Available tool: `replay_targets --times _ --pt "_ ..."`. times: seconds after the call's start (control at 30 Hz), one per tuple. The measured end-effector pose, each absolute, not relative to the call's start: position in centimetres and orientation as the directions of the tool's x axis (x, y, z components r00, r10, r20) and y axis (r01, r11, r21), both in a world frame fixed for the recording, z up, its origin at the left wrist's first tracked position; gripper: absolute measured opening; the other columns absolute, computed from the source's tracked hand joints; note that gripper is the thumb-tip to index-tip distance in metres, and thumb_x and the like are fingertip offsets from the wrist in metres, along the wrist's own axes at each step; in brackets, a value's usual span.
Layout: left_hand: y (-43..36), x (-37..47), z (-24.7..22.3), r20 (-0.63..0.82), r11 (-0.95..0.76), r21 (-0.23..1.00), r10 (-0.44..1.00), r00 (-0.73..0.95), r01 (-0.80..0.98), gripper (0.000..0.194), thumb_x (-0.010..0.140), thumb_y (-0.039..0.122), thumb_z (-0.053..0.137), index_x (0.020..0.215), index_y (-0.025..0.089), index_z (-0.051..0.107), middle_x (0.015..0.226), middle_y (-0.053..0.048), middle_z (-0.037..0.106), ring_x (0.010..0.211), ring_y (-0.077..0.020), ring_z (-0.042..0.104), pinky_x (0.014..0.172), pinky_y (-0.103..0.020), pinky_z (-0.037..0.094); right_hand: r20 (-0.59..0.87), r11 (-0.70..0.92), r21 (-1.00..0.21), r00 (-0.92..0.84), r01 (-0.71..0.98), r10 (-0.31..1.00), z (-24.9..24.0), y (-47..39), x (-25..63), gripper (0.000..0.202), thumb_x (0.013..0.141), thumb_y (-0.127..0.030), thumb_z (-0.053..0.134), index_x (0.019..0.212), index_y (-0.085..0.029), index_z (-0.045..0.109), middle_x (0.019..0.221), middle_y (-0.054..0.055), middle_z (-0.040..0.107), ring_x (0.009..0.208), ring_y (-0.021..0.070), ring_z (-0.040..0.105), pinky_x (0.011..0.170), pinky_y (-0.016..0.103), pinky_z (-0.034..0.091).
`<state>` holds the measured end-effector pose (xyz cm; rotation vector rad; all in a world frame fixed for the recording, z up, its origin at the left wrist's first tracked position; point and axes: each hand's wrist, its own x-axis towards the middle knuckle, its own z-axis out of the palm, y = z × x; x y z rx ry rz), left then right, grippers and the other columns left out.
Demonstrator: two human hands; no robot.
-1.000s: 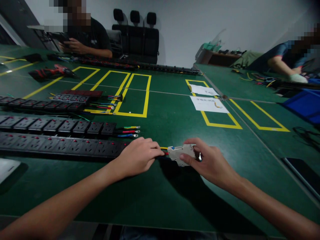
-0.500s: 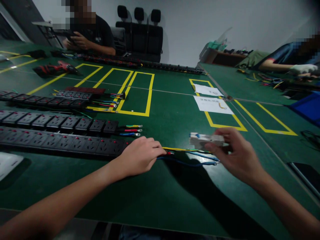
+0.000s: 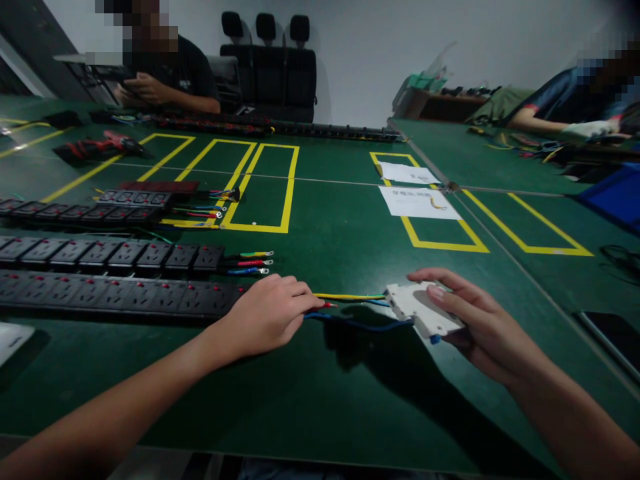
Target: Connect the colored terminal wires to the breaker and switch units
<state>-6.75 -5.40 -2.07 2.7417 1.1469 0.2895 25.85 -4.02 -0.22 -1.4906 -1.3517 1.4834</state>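
My right hand [image 3: 480, 320] is closed on a white circuit breaker [image 3: 423, 310], held on its side above the table, with a small blue part at its lower edge. My left hand [image 3: 275, 313] lies at the end of the nearest black socket strip [image 3: 115, 293], fingers pinched round a red wire [image 3: 327, 305] whose tip pokes out. A yellow-green wire [image 3: 350, 297] and a blue wire [image 3: 360, 325] run right from under this hand toward the breaker. Their far ends are hidden behind or beside it. I cannot tell whether they touch it.
A second socket strip [image 3: 165, 257] with lugged wires lies behind the first. Farther back are smaller strips [image 3: 90, 212], a red-black power drill [image 3: 100, 147] and paper sheets [image 3: 420, 202]. A phone [image 3: 613, 340] lies at right. Two other people sit across the table.
My right hand has turned the circuit breaker, so its broad flat side now faces up toward me. My left hand keeps its grip on the red wire. The whole view has shifted slightly.
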Motion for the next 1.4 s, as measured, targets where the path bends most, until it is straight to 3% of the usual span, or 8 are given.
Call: replay_targets --times 0.17,0.37,0.57,0.7,0.9,1.17,1.3,1.4 --pt "-5.5 -6.7 -2.0 0.126 -0.700 0.209 0.712 0.691 0.683 0.030 0.094 0.013 0.058 0.121 0.022 0.069 0.110 -0.005 0.071 0.096 -0.0203 0.063 0.077 -0.033 0.046 -0.180 -0.103 -0.950 -0.247 0.294 0.952 -0.4 -2.7 25.2 0.059 0.085 -0.059 0.071 0.131 -0.024 0.058 0.076 0.001 0.063 0.053 0.0122 0.055 0.039 0.020 0.038" --pt "-5.5 -6.7 -1.9 0.128 -0.697 0.223 0.714 0.689 0.681 0.031 0.095 0.012 0.056 0.122 0.022 0.068 0.112 -0.005 0.071 0.096 -0.0203 0.062 0.077 -0.033 0.044 -0.034 0.095 -0.901 -0.288 0.423 0.957 0.9 -1.2 24.7 0.051 0.084 -0.059 0.073 0.120 -0.026 0.062 0.081 0.005 0.066 0.063 0.0187 0.062 0.047 0.027 0.048" --pt "-5.9 -5.9 -1.4 0.125 -0.707 0.109 0.707 0.696 0.698 0.035 0.100 0.019 0.052 0.134 0.018 0.060 0.117 -0.008 0.072 0.100 -0.0235 0.061 0.085 -0.041 0.038 -0.004 0.119 -0.920 -0.313 0.373 0.950 -0.4 -1.0 23.3 0.050 0.086 -0.059 0.072 0.119 -0.023 0.059 0.088 0.006 0.069 0.070 0.0194 0.066 0.054 0.027 0.053" --pt "-6.2 -4.6 -1.1 0.189 -0.685 0.005 0.716 0.672 0.728 0.028 0.105 0.029 0.048 0.123 0.018 0.066 0.111 -0.009 0.074 0.098 -0.0249 0.060 0.085 -0.044 0.034 0.001 0.127 -0.904 -0.294 0.408 0.956 -1.0 -0.9 23.3 0.048 0.086 -0.058 0.071 0.117 -0.022 0.062 0.084 0.005 0.069 0.066 0.0186 0.064 0.051 0.027 0.050" --pt "-5.9 -3.9 -1.8 0.207 -0.658 0.095 0.747 0.632 0.747 0.019 0.104 0.021 0.050 0.107 0.020 0.069 0.103 -0.003 0.074 0.093 -0.0212 0.060 0.075 -0.038 0.032 -0.002 0.142 -0.907 -0.340 0.397 0.940 -1.0 -1.3 23.8 0.042 0.089 -0.053 0.070 0.117 -0.023 0.063 0.085 0.005 0.069 0.067 0.0176 0.064 0.051 0.025 0.050" --pt "-6.1 -4.7 -2.5 0.359 -0.721 0.120 0.672 0.647 0.682 0.014 0.101 0.016 0.057 0.105 0.019 0.069 0.098 0.000 0.075 0.085 -0.0162 0.062 0.070 -0.033 0.032 -0.099 0.007 -0.959 -0.360 0.283 0.928 -1.1 -1.6 23.8 0.039 0.089 -0.050 0.071 0.114 -0.021 0.064 0.076 0.000 0.062 0.058 0.0116 0.054 0.043 0.020 0.038" --pt "-6.2 -4.8 -2.6 0.389 -0.732 0.131 0.659 0.644 0.669 0.014 0.101 0.015 0.056 0.106 0.018 0.070 0.098 0.000 0.076 0.084 -0.0149 0.065 0.069 -0.033 0.034 -0.284 -0.248 -0.957 -0.318 0.150 0.905 -0.9 -1.7 23.5 0.043 0.084 -0.053 0.075 0.113 -0.023 0.063 0.074 -0.002 0.060 0.054 0.0092 0.050 0.039 0.017 0.031" --pt "-6.2 -4.9 -2.5 0.392 -0.728 0.151 0.665 0.636 0.668 0.014 0.101 0.014 0.057 0.105 0.018 0.070 0.098 0.000 0.076 0.084 -0.0146 0.066 0.069 -0.033 0.034 -0.436 -0.454 -0.891 -0.307 0.013 0.846 -0.7 -1.6 23.4 0.048 0.080 -0.053 0.078 0.117 -0.027 0.061 0.075 -0.002 0.060 0.049 0.0075 0.046 0.036 0.015 0.023"
